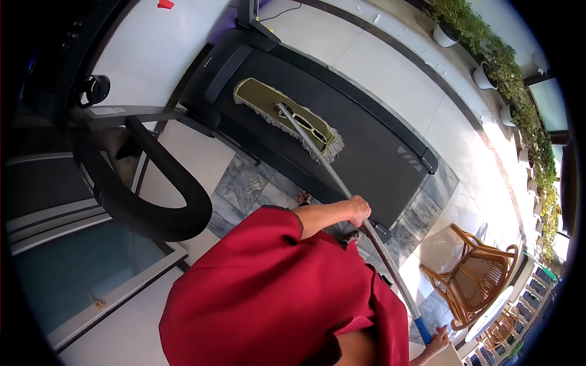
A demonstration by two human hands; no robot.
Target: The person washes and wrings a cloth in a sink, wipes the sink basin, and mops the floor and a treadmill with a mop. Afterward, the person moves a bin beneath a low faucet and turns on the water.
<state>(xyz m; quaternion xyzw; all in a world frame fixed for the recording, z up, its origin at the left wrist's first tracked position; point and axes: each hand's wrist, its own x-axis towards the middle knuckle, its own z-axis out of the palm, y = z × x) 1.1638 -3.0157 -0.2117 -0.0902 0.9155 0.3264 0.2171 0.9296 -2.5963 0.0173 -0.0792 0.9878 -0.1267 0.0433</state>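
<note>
A flat dust mop (329, 171) with a long metal pole slants across the view. Its olive-green head with a grey fringe (268, 104) rests on the black belt of a treadmill (366, 140). Partway down the pole, my left hand (359, 211) is closed around the metal. My right hand (437, 341) is at the pole's blue end (422, 329), near the lower edge, with its fingers closed about it; part of that grip is hidden. Red cloth (274, 287) covers my body and upper arms.
At left stand the treadmill's black padded handrail (165, 222) and a glass-paned door or window (85, 268). A wicker chair (476, 277) and a white round table (490, 314) are at right. Potted plants (482, 76) line the far wall. Marble tiles (241, 186) border the treadmill.
</note>
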